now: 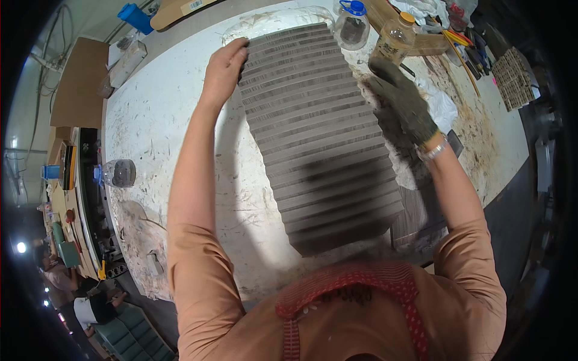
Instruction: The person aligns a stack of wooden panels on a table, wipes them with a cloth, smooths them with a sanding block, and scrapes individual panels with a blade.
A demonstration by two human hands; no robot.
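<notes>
A long, ridged grey-brown panel (319, 129) with streaky, wood-like bands runs from the far side of the worktable toward my body. At its far left corner is my bare left hand (225, 69), with the fingers bent over the edge and gripping it. My right hand (402, 96) wears a dark work glove and lies beside the panel's far right edge. Its fingers stretch away from me and the thumb stands apart, toward the panel. Nothing shows in that hand. A clear bottle with an orange cap (394, 39) stands just beyond the gloved fingertips.
The stained white table (162, 120) also bears a blue-capped jug (353, 27), a crumpled plastic bag (439, 105), a woven basket (513, 78) and several pens or tools (466, 51). Another clear bottle (120, 172) lies at the left edge. Other people (90, 310) are at the lower left.
</notes>
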